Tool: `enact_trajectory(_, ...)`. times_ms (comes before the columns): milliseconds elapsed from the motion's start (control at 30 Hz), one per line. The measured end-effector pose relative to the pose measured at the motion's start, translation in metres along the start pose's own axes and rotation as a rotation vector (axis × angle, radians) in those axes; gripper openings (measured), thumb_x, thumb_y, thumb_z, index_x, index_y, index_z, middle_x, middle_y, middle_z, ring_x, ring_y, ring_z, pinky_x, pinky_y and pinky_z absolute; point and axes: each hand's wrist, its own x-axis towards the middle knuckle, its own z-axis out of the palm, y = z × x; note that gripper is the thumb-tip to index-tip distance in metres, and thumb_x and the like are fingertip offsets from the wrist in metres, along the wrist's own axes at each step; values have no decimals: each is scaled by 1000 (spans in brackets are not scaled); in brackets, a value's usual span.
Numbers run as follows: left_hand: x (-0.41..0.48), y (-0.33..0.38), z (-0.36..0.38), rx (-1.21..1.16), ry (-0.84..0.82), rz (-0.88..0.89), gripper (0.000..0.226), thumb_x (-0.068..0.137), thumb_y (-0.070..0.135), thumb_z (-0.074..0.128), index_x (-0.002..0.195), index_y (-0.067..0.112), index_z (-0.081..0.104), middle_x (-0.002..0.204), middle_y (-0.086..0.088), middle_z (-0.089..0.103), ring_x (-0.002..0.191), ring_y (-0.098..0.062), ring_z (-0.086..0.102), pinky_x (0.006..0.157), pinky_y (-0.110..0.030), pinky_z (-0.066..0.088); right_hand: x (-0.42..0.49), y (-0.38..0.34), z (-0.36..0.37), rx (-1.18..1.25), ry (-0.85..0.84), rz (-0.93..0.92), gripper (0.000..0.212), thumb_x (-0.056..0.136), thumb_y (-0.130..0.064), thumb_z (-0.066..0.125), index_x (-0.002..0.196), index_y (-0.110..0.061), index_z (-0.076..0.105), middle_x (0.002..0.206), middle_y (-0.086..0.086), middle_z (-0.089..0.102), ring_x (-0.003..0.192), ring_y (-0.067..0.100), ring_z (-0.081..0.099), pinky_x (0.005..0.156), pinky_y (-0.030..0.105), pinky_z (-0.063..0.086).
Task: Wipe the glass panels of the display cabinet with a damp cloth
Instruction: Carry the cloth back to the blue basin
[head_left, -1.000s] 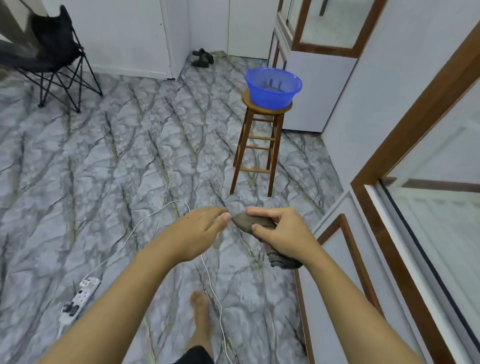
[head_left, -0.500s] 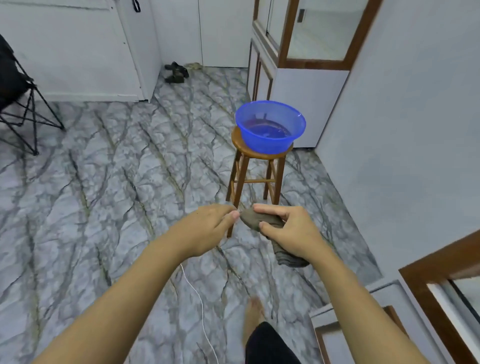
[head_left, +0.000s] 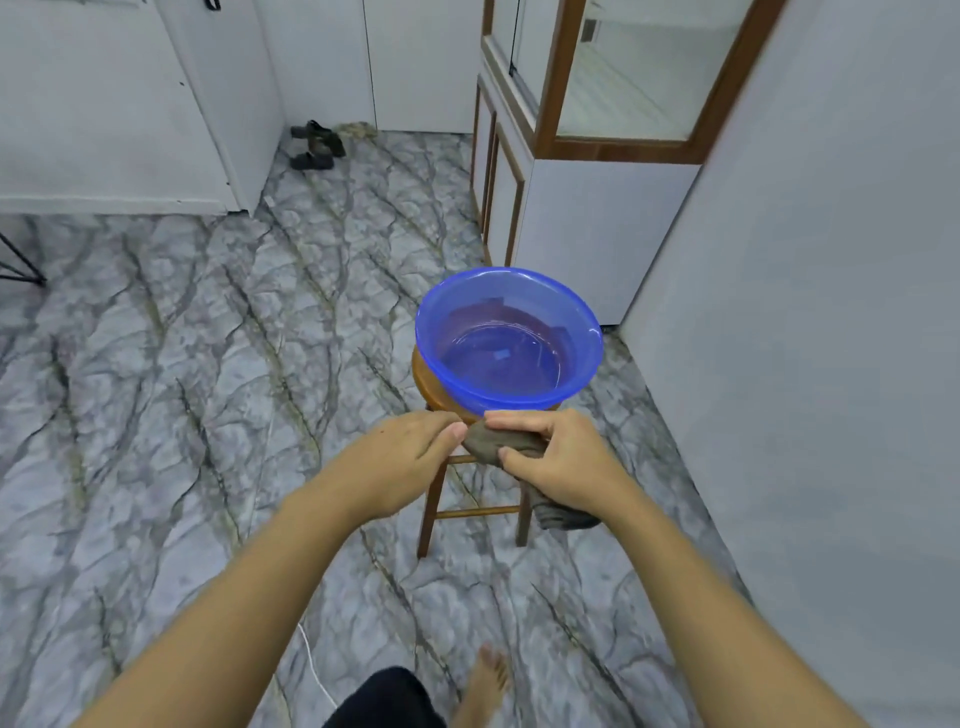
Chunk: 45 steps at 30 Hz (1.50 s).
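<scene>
- Cloth, dark and bunched, lies in the right hand, whose grip is curled round it. A tail hangs below the wrist.
- Left hand pinches the cloth's other end, thumb on top.
- Blue bowl of water on the stool, far off a second ago, is now just beyond the hands.
- Likely a dip or wring comes before the cabinet glass.

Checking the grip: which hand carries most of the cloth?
The right hand: the cloth runs through its curled fingers and hangs below it. The left hand pinches only its tip.
</scene>
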Motion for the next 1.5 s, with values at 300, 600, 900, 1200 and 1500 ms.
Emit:
enact_trajectory(300, 105, -22, -11, -193, 34, -84, 47, 109, 47, 35, 91, 21, 69, 89, -1, 74, 91, -21, 67, 91, -40, 48, 81, 21, -25, 36, 3, 57, 53, 87, -10, 75, 137, -25, 66, 130, -12, 69, 122, -6, 59, 109, 20, 44)
enact_trajectory(600, 154, -30, -10, -961, -20, -320, 18, 98, 24, 68, 98, 5, 67, 94, -22, 75, 87, -30, 71, 94, -48, 56, 119, 33, -21, 181, -1, 52, 68, 78, -20, 71, 140, -43, 55, 140, -15, 62, 133, 1, 53, 114, 31, 44)
enact_trajectory(900, 146, -19, 0, -1543, 198, -331, 11, 92, 2, 57, 87, 11, 52, 79, -8, 75, 71, -15, 73, 64, -27, 61, 107, 62, -57, 540, -176, 313, 44, 86, -21, 79, 128, -17, 67, 119, -5, 75, 113, 10, 70, 98, 25, 52)
enact_trajectory(1200, 116, -8, 40, -1762, 186, -259, 69, 68, 17, 88, 124, -1, 52, 115, -21, 73, 101, -28, 75, 74, -36, 63, 98, 80, -64, 1200, -273, 618, 52, 87, -17, 76, 137, -14, 62, 130, 17, 66, 100, 27, 68, 86, 40, 59)
enact_trajectory(1500, 118, -11, 39, -1313, 489, -457, 22, 90, -4, 66, 96, 13, 53, 93, 0, 77, 79, -13, 74, 60, -28, 60, 96, 97, -65, 696, 2, 499, 34, 86, 7, 75, 111, -15, 72, 113, 10, 75, 84, 13, 76, 67, 20, 57)
